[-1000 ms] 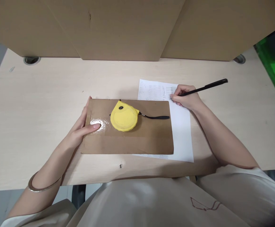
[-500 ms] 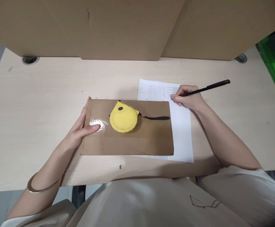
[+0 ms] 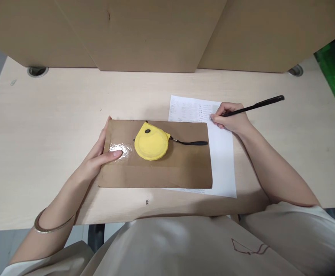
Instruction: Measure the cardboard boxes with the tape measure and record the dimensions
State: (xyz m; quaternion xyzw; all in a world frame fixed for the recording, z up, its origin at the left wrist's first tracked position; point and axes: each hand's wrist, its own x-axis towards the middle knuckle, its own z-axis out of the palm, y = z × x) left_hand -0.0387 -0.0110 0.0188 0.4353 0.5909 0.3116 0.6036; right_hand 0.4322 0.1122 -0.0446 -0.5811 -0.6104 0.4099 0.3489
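Close to the person's front, the left hand (image 3: 94, 159) has its grip on the left end of a flat cardboard box (image 3: 184, 166), contents hidden from me, with a yellow tape measure (image 3: 151, 145) and its black strap (image 3: 194, 143) lying on top. The box covers part of a white sheet (image 3: 221, 165), and near its far right corner the right hand (image 3: 234, 118), over that sheet, has its grip closed around a black pen (image 3: 259, 105). Farther back, tall cardboard panels (image 3: 147, 36) stand across the pale surface (image 3: 46, 138).
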